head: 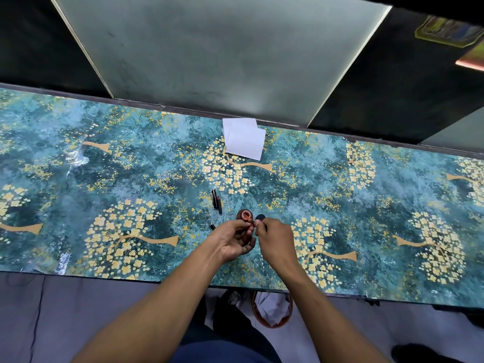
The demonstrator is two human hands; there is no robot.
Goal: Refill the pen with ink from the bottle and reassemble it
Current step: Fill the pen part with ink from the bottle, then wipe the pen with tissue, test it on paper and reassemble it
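A small round ink bottle (244,214) stands open on the patterned table, its mouth showing pinkish-red. Its dark cap (260,217) lies just to the right of it. My left hand (235,241) holds a short reddish pen section (249,221) right over the near edge of the bottle. My right hand (272,239) pinches the same small piece from the right; its fingertips hide what they grip. Two black pen parts (217,203) lie side by side behind and left of the bottle. A tiny black piece (212,226) lies left of my left hand.
White paper tissues (245,140) lie at the table's far edge (183,111), below a frosted glass panel. The table (104,179) carries a teal cover with yellow flower trees. A basket with paper (272,307) stands on the floor under the near edge.
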